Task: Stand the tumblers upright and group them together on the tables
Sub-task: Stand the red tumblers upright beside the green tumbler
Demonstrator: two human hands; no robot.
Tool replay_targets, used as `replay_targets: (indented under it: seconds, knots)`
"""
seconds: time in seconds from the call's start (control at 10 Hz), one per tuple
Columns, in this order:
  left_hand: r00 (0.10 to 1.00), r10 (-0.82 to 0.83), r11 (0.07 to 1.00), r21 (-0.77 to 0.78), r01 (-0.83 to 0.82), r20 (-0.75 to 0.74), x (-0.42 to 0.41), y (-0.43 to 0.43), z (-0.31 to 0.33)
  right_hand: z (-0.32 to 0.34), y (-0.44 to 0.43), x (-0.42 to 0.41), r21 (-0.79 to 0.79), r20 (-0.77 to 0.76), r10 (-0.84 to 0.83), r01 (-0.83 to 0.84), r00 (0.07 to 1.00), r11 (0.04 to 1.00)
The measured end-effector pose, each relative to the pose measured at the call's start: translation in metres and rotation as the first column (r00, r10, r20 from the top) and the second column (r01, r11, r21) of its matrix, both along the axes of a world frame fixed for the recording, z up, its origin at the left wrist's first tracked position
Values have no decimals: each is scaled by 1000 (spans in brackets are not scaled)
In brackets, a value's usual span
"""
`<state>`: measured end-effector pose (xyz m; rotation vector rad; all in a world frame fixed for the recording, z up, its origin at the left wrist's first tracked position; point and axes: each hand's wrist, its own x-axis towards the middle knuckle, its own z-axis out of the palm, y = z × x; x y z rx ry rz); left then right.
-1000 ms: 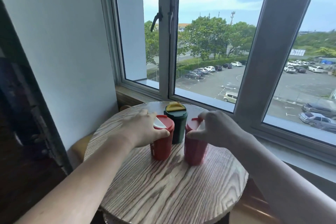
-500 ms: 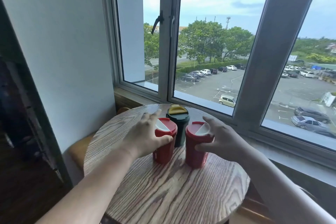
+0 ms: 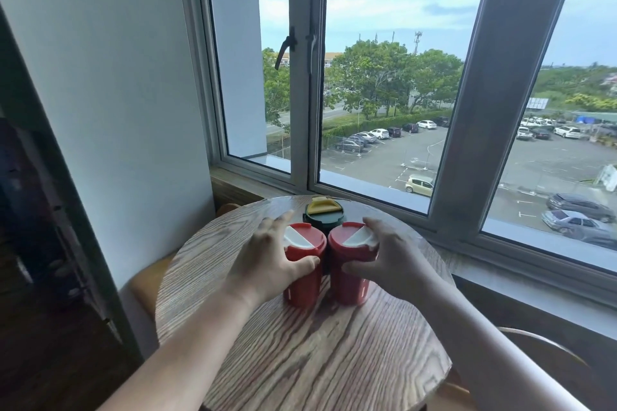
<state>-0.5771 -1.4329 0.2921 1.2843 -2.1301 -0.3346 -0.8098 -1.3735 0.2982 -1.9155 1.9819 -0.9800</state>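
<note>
1. Two red tumblers are standing upright on the round wooden desk (image 3: 300, 354), now drawn in until they are almost touching; half a second earlier a clear gap was showing between them.

2. The left hand (image 3: 267, 264) is wrapping the left red tumbler (image 3: 305, 264), its thumb pressing across the front below the lid while the other fingers (image 3: 272, 227) are spreading loosely round the far side.

3. The right hand (image 3: 394, 260) is cupping the right red tumbler (image 3: 350, 267) the same way, thumb curling in front and fingers curving over the lid's outer edge; how firmly either hand is gripping cannot be told.

4. The green tumbler (image 3: 324, 218), capped with a yellow flap, is standing upright just behind the two red ones, peeking through the narrow space between their lids. Whether it is touching them cannot be told.

5. Judged from how the three are standing, the cluster on this desk is looking complete: all upright, packed tightly toward the window side of the desk, with bare wood lying in front of the green tumbler's group.

6. What is probably remaining here is letting go without nudging the red pair apart, then seeing to any other desk.
</note>
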Motion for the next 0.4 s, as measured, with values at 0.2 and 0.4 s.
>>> replay_targets:
  seconds: [0.2,0.4]
  knots:
    - [1000,-9,1000,8,9,-13,1,0,-1,-3,-1,-2,13,13,28,-28,1000,1000]
    - [1000,-14,1000,-6,14,3,1,3,3,4,4,-2,8,51,25,-25,998,1000]
